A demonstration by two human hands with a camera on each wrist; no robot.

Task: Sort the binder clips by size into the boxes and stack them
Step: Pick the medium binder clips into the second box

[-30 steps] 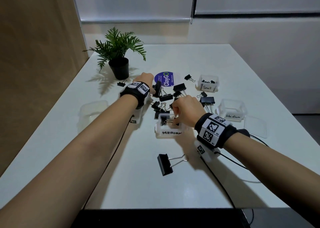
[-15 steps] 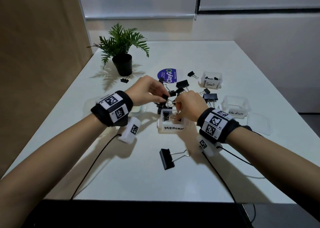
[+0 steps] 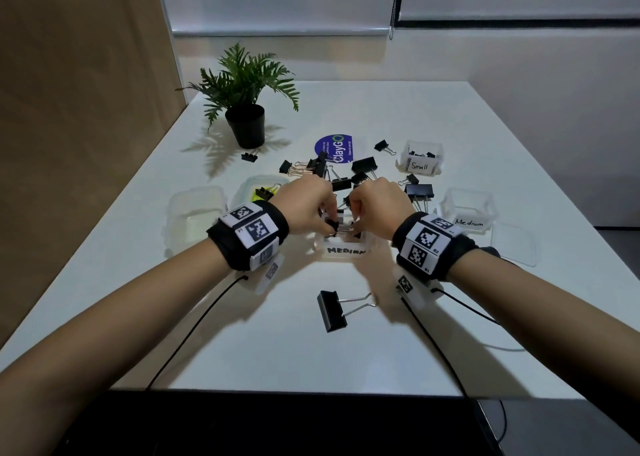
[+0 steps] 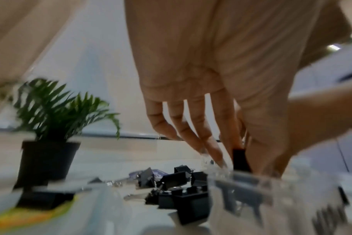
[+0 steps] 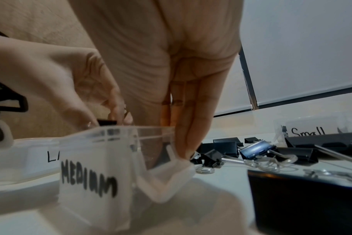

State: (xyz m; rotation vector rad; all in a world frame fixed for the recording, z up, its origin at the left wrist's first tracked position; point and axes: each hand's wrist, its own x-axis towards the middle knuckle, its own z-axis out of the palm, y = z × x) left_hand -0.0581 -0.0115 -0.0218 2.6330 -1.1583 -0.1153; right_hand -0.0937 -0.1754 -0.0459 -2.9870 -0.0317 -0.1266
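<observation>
A clear box labelled MEDIUM (image 3: 346, 249) (image 5: 90, 174) stands mid-table with both hands over it. My left hand (image 3: 330, 225) pinches a small black binder clip (image 3: 333, 226) (image 4: 239, 159) (image 5: 106, 122) between thumb and forefinger, just above the box's rim. My right hand (image 3: 355, 228) (image 5: 165, 149) has its thumb inside the box and its straight fingers down the outer far wall, pinching that wall. A dark clip shows through the plastic beside the thumb. Loose black clips (image 3: 346, 178) of mixed sizes lie just behind the box.
A large clip (image 3: 332, 312) lies in front of the box. At the right stand a Small box (image 3: 420, 159), a second Medium box (image 3: 467, 213) and a loose lid (image 3: 512, 244). Two clear boxes (image 3: 194, 216) sit at the left, a potted plant (image 3: 246, 123) behind.
My left hand came back from the far pile with a black clip and now holds it over the MEDIUM box. The right hand stayed at the box.
</observation>
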